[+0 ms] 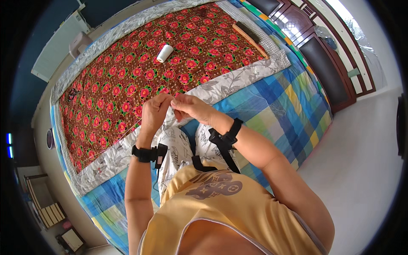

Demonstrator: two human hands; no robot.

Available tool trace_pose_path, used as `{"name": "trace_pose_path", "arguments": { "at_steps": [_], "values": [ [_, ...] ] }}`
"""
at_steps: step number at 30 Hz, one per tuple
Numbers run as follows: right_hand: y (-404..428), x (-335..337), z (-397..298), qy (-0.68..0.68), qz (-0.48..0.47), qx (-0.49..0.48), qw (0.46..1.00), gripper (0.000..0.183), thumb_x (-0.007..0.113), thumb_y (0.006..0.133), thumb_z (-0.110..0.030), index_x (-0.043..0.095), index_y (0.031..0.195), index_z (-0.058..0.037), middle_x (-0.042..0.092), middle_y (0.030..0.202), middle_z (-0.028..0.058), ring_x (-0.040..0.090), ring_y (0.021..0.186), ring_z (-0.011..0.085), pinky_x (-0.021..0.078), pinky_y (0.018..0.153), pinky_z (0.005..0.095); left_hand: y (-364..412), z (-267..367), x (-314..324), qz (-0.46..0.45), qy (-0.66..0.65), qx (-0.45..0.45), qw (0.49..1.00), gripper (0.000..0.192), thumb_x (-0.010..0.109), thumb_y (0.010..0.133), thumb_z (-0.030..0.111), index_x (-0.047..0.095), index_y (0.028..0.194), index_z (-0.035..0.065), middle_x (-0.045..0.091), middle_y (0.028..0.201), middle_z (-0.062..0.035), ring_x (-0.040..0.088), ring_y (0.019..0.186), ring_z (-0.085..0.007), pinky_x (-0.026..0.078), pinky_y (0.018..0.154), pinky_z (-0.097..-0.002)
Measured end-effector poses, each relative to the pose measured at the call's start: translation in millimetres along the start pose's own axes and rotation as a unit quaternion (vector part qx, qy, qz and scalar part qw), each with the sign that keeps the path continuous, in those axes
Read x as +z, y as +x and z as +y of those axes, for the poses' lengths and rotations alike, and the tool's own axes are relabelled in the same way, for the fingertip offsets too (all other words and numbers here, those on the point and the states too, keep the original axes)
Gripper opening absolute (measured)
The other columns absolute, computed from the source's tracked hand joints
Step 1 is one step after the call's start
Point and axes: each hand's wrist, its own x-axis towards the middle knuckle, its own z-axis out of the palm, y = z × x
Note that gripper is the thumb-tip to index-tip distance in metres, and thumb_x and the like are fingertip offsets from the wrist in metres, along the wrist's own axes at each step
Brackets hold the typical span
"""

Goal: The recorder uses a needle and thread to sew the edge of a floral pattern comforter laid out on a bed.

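My left hand [155, 111] and my right hand [195, 109] meet fingertip to fingertip above my lap. Both pinch thin white thread [244, 110], whose loose length trails over the checked sheet on the right. Whether a needle is between the fingertips is too small to tell. Beyond my hands, a white thread spool [165, 53] lies on its side, with a strand leading towards my fingers. It rests on a brown quilt with red flowers [149, 74], bordered by grey-and-white leaf-print fabric [228, 85]. Dark-handled scissors [73, 93] lie near the quilt's left edge.
A wooden-backed bed brush [251, 40] with dark bristles lies at the quilt's far right. Under the quilt is a blue checked sheet [287, 95]. A dark wood headboard [328, 60] stands to the right, and a plastic stool [79, 44] beyond the bed on the left.
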Motion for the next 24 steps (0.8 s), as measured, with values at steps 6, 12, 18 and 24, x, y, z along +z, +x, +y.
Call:
{"name": "trace_pose_path", "arguments": {
  "at_steps": [6,12,18,24],
  "values": [
    [0.2,1.2,-9.9,0.124,0.03,0.093,0.987,0.023,0.052,0.085,-0.027,0.057,0.075,-0.0073,0.033,0.046,-0.0055,0.024,0.035,0.0032,0.0127,0.033,0.0214,0.3,0.1,-1.1,-0.029,0.002,-0.037,0.999,0.008,0.055,0.079,0.007,0.06,0.081,0.0008,0.061,0.07,-0.0075,0.056,0.062,-0.0115,0.043,0.058,-0.025],
    [-0.4,-3.9,-44.5,0.245,0.135,-0.002,0.96,0.016,0.053,0.085,-0.018,0.054,0.076,-0.0046,0.039,0.052,-0.0039,0.028,0.038,0.0016,0.0165,0.033,0.0179,8.6,-27.7,0.8,0.009,-0.21,-0.052,0.976,0.013,0.05,0.086,0.01,0.06,0.083,0.0007,0.053,0.071,0.0041,0.042,0.063,-0.0028,0.035,0.056,-0.0186],
    [-38.6,-52.5,-83.5,0.277,0.064,-0.099,0.954,0.015,0.052,0.082,-0.014,0.053,0.07,-0.0048,0.036,0.049,-0.0029,0.026,0.035,0.0029,0.0151,0.03,0.0186,21.7,-20.1,-2.4,-0.016,-0.132,-0.045,0.99,0.014,0.049,0.086,0.01,0.061,0.083,0.0016,0.058,0.072,-0.0002,0.049,0.066,-0.0053,0.04,0.06,-0.0202],
    [-91.8,-83.1,-133.0,0.35,0.149,-0.184,0.906,0.015,0.051,0.085,-0.019,0.05,0.073,-0.0104,0.027,0.048,-0.0063,0.02,0.036,0.0045,0.0127,0.032,0.0198,7.5,-28.3,-27.2,0.016,-0.101,-0.064,0.993,0.013,0.049,0.085,0.011,0.059,0.087,0.0017,0.06,0.073,-0.004,0.054,0.069,-0.0094,0.044,0.062,-0.0244]
  ]
}}
